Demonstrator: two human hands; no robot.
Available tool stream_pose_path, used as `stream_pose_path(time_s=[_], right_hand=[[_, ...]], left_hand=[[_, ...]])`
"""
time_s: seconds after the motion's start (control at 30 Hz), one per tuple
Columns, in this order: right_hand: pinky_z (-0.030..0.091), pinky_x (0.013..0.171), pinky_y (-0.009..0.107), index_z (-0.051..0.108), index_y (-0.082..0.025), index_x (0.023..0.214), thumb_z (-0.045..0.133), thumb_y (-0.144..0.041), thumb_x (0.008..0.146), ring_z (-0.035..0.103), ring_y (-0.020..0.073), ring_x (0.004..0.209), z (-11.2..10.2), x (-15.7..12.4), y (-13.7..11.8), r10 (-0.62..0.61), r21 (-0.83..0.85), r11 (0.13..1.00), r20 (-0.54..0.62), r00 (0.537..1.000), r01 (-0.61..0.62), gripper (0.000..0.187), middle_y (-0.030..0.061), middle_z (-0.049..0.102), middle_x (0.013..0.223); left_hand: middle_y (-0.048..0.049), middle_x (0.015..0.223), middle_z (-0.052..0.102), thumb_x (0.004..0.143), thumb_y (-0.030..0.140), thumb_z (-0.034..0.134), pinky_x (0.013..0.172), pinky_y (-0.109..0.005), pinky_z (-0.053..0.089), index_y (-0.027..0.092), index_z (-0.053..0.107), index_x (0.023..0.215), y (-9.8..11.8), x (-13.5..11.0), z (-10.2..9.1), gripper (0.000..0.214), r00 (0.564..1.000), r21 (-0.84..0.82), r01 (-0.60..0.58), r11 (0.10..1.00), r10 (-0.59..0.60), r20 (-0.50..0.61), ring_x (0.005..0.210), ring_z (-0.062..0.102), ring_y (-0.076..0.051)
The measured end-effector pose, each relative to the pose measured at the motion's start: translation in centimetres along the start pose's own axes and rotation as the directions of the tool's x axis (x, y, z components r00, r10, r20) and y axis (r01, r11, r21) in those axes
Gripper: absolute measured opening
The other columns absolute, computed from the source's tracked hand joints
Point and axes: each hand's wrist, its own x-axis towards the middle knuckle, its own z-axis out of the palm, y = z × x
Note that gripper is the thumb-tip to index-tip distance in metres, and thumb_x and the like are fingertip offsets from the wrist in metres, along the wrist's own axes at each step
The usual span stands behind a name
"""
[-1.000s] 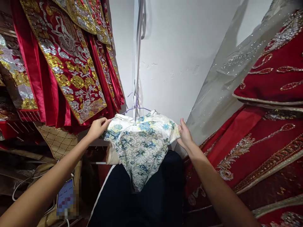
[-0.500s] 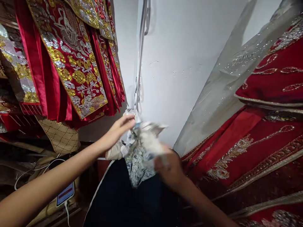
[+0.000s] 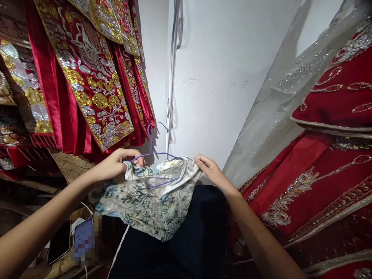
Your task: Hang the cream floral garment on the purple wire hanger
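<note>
A floral top (image 3: 148, 209) in grey, blue and yellow, with a pale collar edge, hangs over my dark-clothed lap on a thin purple hanger (image 3: 151, 145). The hanger's hook points up, close to a metal pole. At the top's left shoulder, my left hand (image 3: 123, 162) is closed round the cloth and the hanger's arm, its fingertips partly behind them. My right hand (image 3: 209, 167) pinches the right shoulder between thumb and fingers. The neck opening gapes between my hands, and the hanger's lower bar shows inside it.
Red embroidered garments (image 3: 93, 85) hang at the left, and more red beaded clothing (image 3: 290, 186) leans in at the right beside sheer white fabric (image 3: 261, 112). A metal pole (image 3: 171, 77) runs up the white wall. Lower left lie a lit phone (image 3: 83, 236) and a dark one (image 3: 59, 242).
The bunched, blurred cloth is now spread open across my lap with the purple hanger showing in its neck. My left hand has come lower and left; my right hand has moved up.
</note>
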Motion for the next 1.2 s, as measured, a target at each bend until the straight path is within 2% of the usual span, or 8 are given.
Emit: stream_pose_path(time_s=[0.1,0.3,0.5,0.8,0.97,1.0,1.1,1.2], right_hand=[[0.041,0.052,0.024,0.066,-0.017,0.074,0.067,-0.060,0.078,0.054,0.0136,0.056,-0.3,2.3,-0.4,0.093,0.285,0.948,0.175,0.980,-0.141,0.043,0.0005,0.062,0.064],[0.046,0.048,0.027,0.069,-0.015,0.068,0.079,-0.057,0.067,0.059,0.0172,0.051,0.2,9.1,-0.7,0.201,0.531,0.834,-0.042,0.979,-0.149,0.044,0.0043,0.066,0.056],[0.051,0.052,0.030,0.067,-0.014,0.066,0.080,-0.051,0.069,0.061,0.0191,0.050,-0.7,10.8,0.4,0.291,0.645,0.756,-0.175,0.941,-0.113,0.039,0.0056,0.065,0.054],[0.049,0.064,0.032,0.064,-0.017,0.076,0.075,-0.051,0.068,0.061,0.0198,0.066,-2.6,6.0,5.2,0.322,0.501,0.855,-0.313,0.893,-0.133,0.037,0.0048,0.066,0.069],[0.042,0.094,0.039,0.061,-0.019,0.102,0.066,-0.031,0.074,0.052,0.0236,0.108,0.5,1.7,5.9,-0.064,-0.125,0.991,-0.741,0.668,-0.044,0.031,0.0104,0.061,0.112],[0.042,0.095,0.040,0.058,-0.021,0.105,0.063,-0.030,0.077,0.051,0.0235,0.109,2.1,0.0,6.0,-0.107,-0.178,0.983,-0.721,0.685,-0.034,0.030,0.0101,0.060,0.114],[0.046,0.075,0.033,0.055,-0.022,0.098,0.058,-0.029,0.082,0.057,0.0194,0.078,8.0,-5.0,6.8,0.019,-0.102,0.993,-0.357,0.934,-0.059,0.018,0.0035,0.062,0.086],[0.042,0.063,0.029,0.055,-0.022,0.093,0.064,-0.031,0.078,0.056,0.0179,0.068,13.0,-7.5,7.7,0.101,-0.124,0.986,-0.058,0.993,-0.108,0.020,0.0012,0.062,0.079]], left_hand=[[-0.0054,0.094,0.071,0.062,0.011,0.045,0.083,-0.035,0.051,0.018,0.068,0.090,-3.2,2.1,-0.9,0.036,0.967,0.146,0.048,0.988,-0.009,-0.256,0.089,0.065,-0.023],[-0.0114,0.114,0.061,0.082,0.019,0.053,0.096,-0.041,0.044,0.019,0.062,0.111,-4.6,4.1,2.4,0.031,0.700,0.457,0.039,0.889,0.302,-0.647,0.111,0.056,-0.027],[0.0002,0.072,0.063,0.097,0.036,0.042,0.058,-0.027,0.038,0.025,0.046,0.136,-5.5,4.3,9.6,0.041,0.992,0.386,0.029,0.922,0.022,-0.125,0.064,0.059,-0.019],[-0.0015,0.062,0.055,0.098,0.045,0.037,0.058,-0.029,0.034,0.023,0.049,0.077,-6.4,2.4,17.7,0.033,0.998,0.210,0.059,0.976,-0.052,-0.039,0.060,0.055,-0.021],[-0.0027,0.070,0.063,0.100,0.046,0.031,0.063,-0.028,0.044,0.021,0.051,0.076,-6.1,1.7,18.0,0.040,0.991,-0.174,0.127,0.977,-0.117,0.065,0.062,0.059,-0.017],[-0.0023,0.070,0.063,0.100,0.047,0.030,0.062,-0.028,0.045,0.021,0.051,0.075,-6.1,1.8,17.7,0.041,0.986,-0.222,0.152,0.963,-0.134,0.096,0.060,0.058,-0.016],[-0.0019,0.066,0.063,0.099,0.047,0.033,0.059,-0.027,0.044,0.020,0.051,0.072,-5.6,1.9,17.1,0.042,0.976,-0.206,0.176,0.963,-0.143,0.164,0.056,0.056,-0.015],[-0.0024,0.063,0.061,0.099,0.041,0.035,0.059,-0.026,0.041,0.019,0.055,0.073,-4.5,2.2,16.6,0.039,0.984,-0.005,0.049,0.999,-0.047,0.175,0.056,0.056,-0.016]])
